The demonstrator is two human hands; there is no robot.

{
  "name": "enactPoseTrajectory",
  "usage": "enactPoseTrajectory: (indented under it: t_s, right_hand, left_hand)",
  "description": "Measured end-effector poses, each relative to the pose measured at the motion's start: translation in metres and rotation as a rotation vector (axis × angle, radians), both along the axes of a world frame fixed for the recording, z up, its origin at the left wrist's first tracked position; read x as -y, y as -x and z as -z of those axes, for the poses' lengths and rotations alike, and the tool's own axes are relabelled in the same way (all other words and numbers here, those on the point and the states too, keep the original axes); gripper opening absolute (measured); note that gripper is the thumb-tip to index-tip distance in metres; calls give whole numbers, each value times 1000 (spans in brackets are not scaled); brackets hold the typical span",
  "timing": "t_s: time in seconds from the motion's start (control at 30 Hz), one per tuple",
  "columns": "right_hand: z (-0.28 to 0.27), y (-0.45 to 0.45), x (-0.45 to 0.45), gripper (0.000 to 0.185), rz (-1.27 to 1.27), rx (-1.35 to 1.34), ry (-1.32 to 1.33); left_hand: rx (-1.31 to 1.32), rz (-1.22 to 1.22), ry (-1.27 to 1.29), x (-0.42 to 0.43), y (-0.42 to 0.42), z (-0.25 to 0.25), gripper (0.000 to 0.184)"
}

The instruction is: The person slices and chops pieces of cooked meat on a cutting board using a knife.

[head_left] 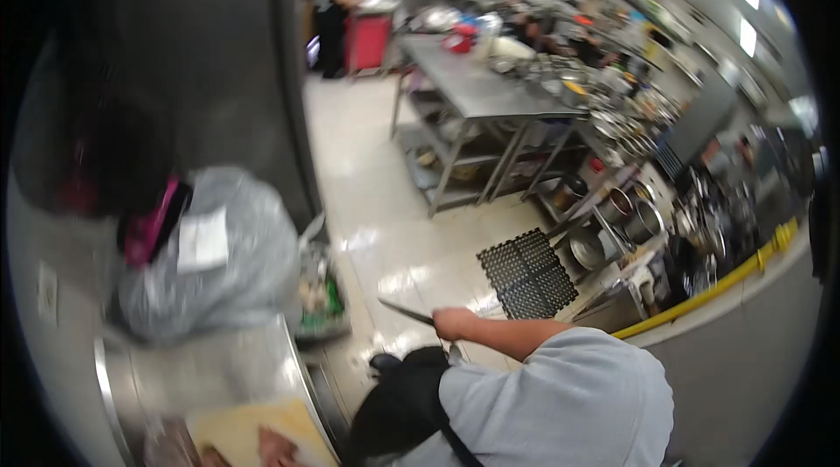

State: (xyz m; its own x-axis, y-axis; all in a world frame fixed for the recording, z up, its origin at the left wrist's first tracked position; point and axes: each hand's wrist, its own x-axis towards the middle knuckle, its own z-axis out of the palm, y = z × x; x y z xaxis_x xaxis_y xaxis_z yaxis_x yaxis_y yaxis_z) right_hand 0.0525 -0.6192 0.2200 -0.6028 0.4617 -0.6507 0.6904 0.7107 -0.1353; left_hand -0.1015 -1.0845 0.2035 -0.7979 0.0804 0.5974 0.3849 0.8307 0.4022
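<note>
My right hand (453,324) is closed around the handle of a knife (407,311), held over the floor at lower centre. The blade points left, away from the grey sleeve (569,379) and black apron (394,410). Reddish pieces that look like raw meat (278,447) lie on a pale cutting board (249,428) at the lower left, cut off by the frame edge. A clear plastic bag (164,442) lies beside the board. My left hand is not visible.
A large plastic-wrapped bundle (241,261) stands on the metal counter (219,371). Beyond are a steel table (481,87), a black floor mat (528,275), pots (643,222), a yellow pipe (700,292) and a crate (322,301). Another person (330,12) stands far back by a red bin (367,40).
</note>
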Motion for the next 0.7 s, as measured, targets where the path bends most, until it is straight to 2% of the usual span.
enactPoseTrajectory:
  t_s: [0.03, 0.1, 0.17, 0.2, 0.27, 0.33, 0.4, 0.47, 0.5, 0.53, 0.63, 0.7]
  right_hand:
    - [6, 9, 4, 28, -47, -101, -19]
    - [-16, 41, 28, 29, -110, -114, -41]
    - [-54, 65, 53, 34, -153, -194, -29]
    - [-68, 71, 64, 30, -232, -291, -3]
    - [-96, 98, 94, 28, -321, -353, 24]
    - [-119, 113, 132, 27, -380, -376, 21]
    - [-129, 122, 172, 27, -493, -370, 17]
    - [-133, 126, 209, 26, -743, -438, -4]
    - [-144, 150, 193, 23, -845, -417, 5]
    - [-146, 156, 202, 23, -849, -415, 5]
    - [-147, 172, 227, 17, -1119, -382, 23]
    - [-147, 176, 236, 18, -1170, -366, 28]
  left_hand:
    - [228, 69, -32, 46, 7, 69, 25]
    - [200, -23, -63, 33, -13, 39, 24]
    - [216, -117, -105, 24, -16, 39, 15]
    - [166, -75, -138, 24, -20, 36, 16]
    - [103, -110, -176, 16, -14, 29, 15]
    - [76, -44, -222, 15, -9, 15, 11]
    - [57, -97, -240, 24, -18, 17, 11]
    - [85, -88, -236, 33, -27, 21, 11]
    - [83, -101, -242, 6, -14, 10, 11]
    - [83, -105, -244, 4, -14, 9, 11]
    - [66, -148, -133, 3, -14, 11, 16]
    - [88, -135, -159, 4, -16, 12, 18]
